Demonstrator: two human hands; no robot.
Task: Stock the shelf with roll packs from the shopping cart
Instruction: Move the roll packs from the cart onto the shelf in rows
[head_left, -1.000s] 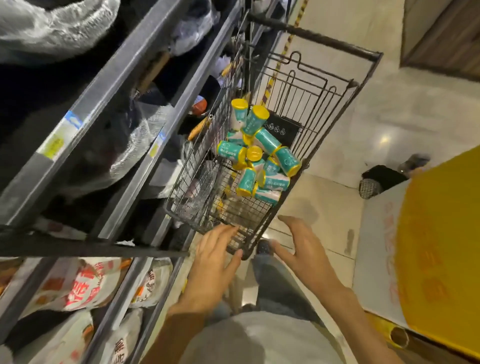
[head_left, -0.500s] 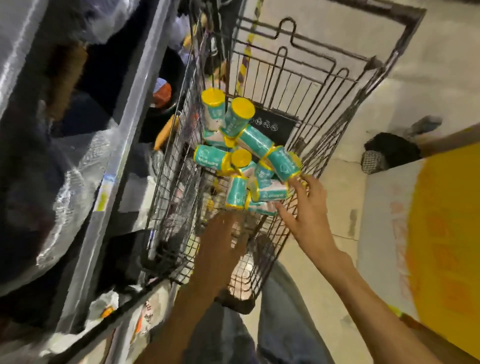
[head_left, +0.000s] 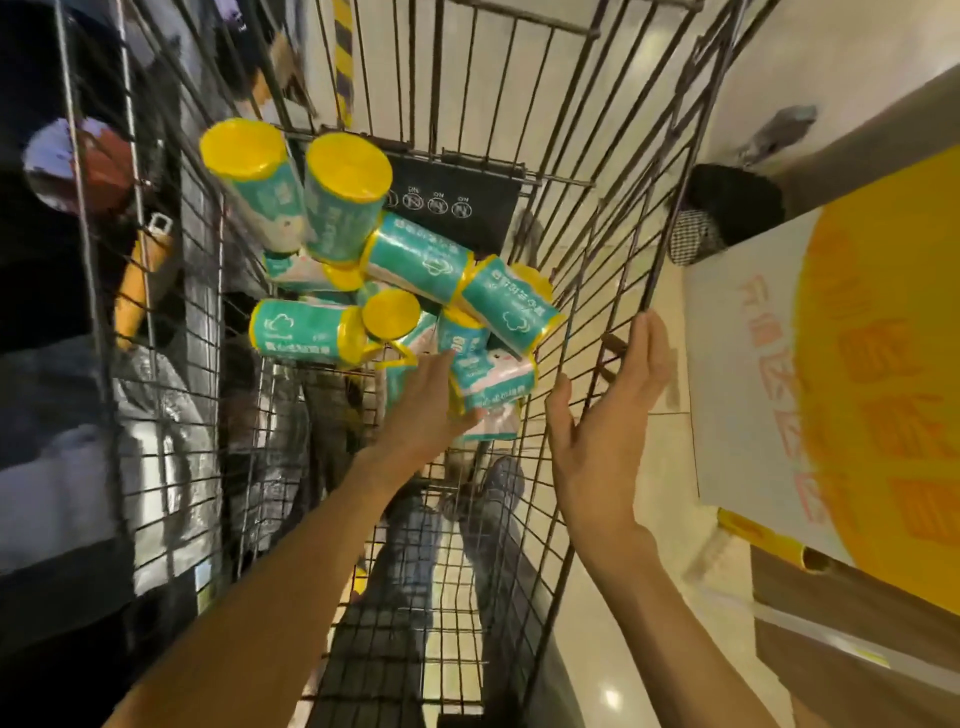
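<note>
The roll packs (head_left: 415, 270), teal wrappers with yellow ends, lie in a loose heap inside the shopping cart (head_left: 597, 260), piled toward its far half. Two packs (head_left: 291, 192) stand nearly upright at the back of the heap, yellow caps up, leaning against each other. Others lie on their sides below them, crossing at odd angles.

The left hand (head_left: 421, 410) reaches down into the cart, its fingers extended against the nearest pack (head_left: 488, 374); the fingertips are blurred and partly hidden behind the wrapper, so I cannot tell whether it has taken hold or only touches. Just beyond this hand lies a pack (head_left: 306, 332) on its side, and a small yellow-capped one (head_left: 390, 314) beside it.

The right hand (head_left: 602, 421) is released, fingers straight, its palm and fingertips resting on the outside of the cart's right wire wall, level with the nearest pack.

Behind the heap a black panel (head_left: 452, 208) with white round symbols hangs on the cart's far wall. Through the wire floor, below both hands, the person's jeans (head_left: 395, 597) show. To the left of the left hand, beyond the wire wall, stands the dark shelf (head_left: 62, 467) with wrapped goods. To the right of the right hand stands a white and yellow board (head_left: 831, 389) on a pale tiled floor (head_left: 613, 649).
</note>
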